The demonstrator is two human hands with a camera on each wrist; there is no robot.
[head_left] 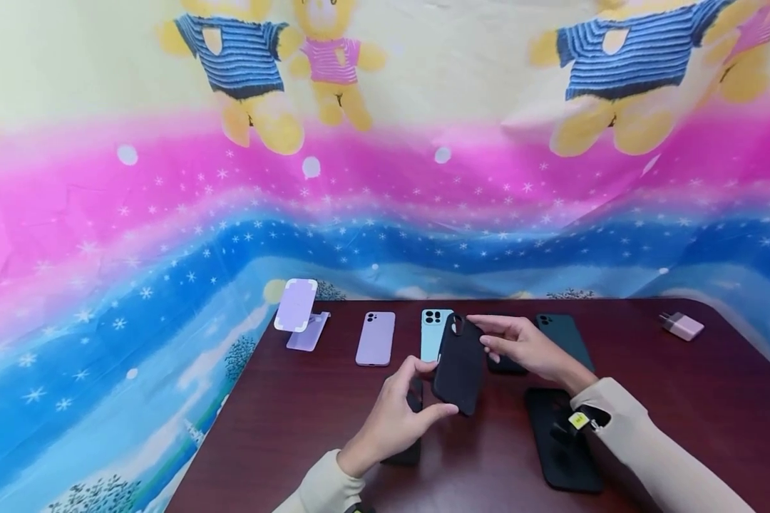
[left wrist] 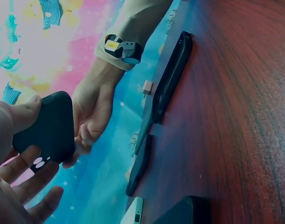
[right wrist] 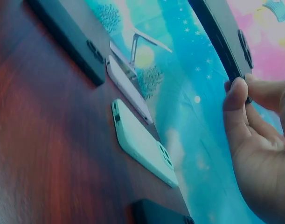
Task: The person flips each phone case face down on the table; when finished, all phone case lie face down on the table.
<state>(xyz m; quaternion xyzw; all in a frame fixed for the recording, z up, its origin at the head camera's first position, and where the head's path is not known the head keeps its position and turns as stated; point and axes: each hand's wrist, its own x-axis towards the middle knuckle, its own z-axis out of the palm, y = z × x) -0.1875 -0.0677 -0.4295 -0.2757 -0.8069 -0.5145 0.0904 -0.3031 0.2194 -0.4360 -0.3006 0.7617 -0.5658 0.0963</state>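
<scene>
Both hands lift one black phone case (head_left: 458, 365) above the counter (head_left: 308, 420): left hand (head_left: 394, 420) pinches its lower edge, right hand (head_left: 526, 345) pinches its top.

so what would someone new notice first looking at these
Probably the black phone case lifted above the middle of the dark red table, held between the left hand at its lower end and the right hand at its top. Behind it lie a lilac case and a light blue case, before a loud pink-and-blue teddy bear backdrop.
</scene>
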